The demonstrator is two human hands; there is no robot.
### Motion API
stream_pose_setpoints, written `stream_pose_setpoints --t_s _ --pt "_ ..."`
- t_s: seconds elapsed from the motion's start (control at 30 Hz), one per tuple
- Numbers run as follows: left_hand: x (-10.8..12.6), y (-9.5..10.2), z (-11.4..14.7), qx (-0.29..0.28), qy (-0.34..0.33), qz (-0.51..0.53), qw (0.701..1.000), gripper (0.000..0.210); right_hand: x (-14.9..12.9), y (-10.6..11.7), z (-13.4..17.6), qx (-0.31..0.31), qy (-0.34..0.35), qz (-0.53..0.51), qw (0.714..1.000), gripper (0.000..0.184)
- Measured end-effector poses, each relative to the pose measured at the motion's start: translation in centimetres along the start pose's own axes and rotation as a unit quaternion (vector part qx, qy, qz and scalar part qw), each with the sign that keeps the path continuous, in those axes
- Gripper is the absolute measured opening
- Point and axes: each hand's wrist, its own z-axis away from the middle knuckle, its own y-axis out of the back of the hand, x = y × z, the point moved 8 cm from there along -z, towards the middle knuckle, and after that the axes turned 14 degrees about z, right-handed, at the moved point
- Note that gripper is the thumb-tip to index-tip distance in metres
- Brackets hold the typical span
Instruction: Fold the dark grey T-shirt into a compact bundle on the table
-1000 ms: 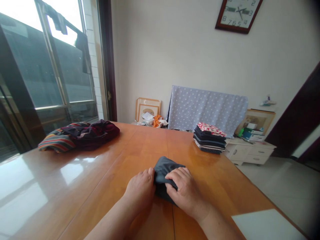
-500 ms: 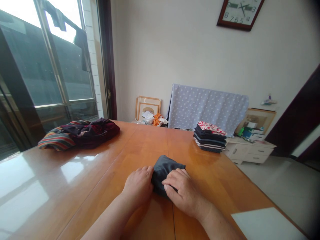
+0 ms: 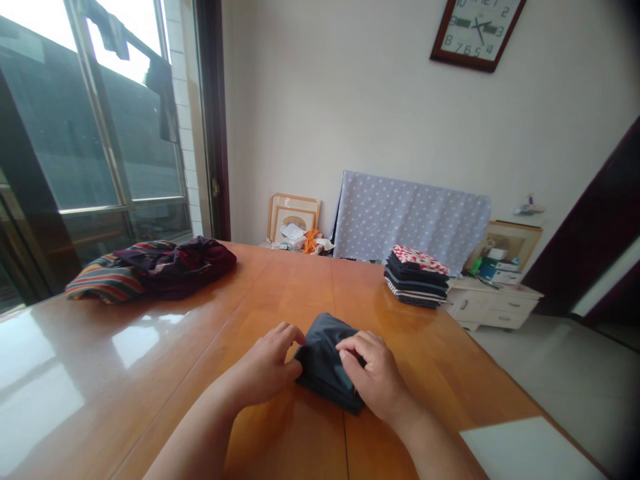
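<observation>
A dark grey garment (image 3: 327, 367), folded into a small bundle, lies on the wooden table in front of me. My left hand (image 3: 267, 365) is at the bundle's left edge, thumb and curved forefinger apart with the cloth's corner at the gap. On the other side my right hand (image 3: 380, 380) rests over the right part of the cloth, its forefinger and thumb tips brought close together on the fabric. The right hand's other fingers are partly hidden.
A folded stack of clothes (image 3: 416, 280) stands toward the table's far right. Crumpled dark and striped clothing (image 3: 160, 270) lies at the far left. A pale sheet (image 3: 533, 447) sits at the near right corner of the wooden table (image 3: 270, 287). Behind is a polka-dot cloth (image 3: 410, 210).
My left hand has loosened, its thumb and forefinger parting at the cloth's edge. My right hand has shifted slightly right, and more of the bundle's front edge shows.
</observation>
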Motion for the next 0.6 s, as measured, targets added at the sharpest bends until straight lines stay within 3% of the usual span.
stream_pose_setpoints --t_s 0.2,0.33,0.43,0.6 --pt "3.3 -1.3 -0.7 0.036 -0.093 0.05 0.994 0.029 2.1 1.4 -0.5 0.067 -0.063 0.02 0.996 0.023" --pt "4.0 -4.1 -1.0 -0.002 -0.126 -0.006 0.992 0.043 2.4 0.9 -0.4 0.055 -0.064 0.032 0.996 0.03" --pt "3.3 -6.0 -1.0 -0.046 -0.109 -0.073 0.99 0.058 3.0 -0.8 -0.1 -0.006 -0.074 0.053 0.996 0.036" --pt "2.7 -7.4 -0.5 -0.082 -0.098 -0.144 0.981 0.074 5.2 -4.2 1.1 -0.182 -0.157 0.091 0.966 0.049"
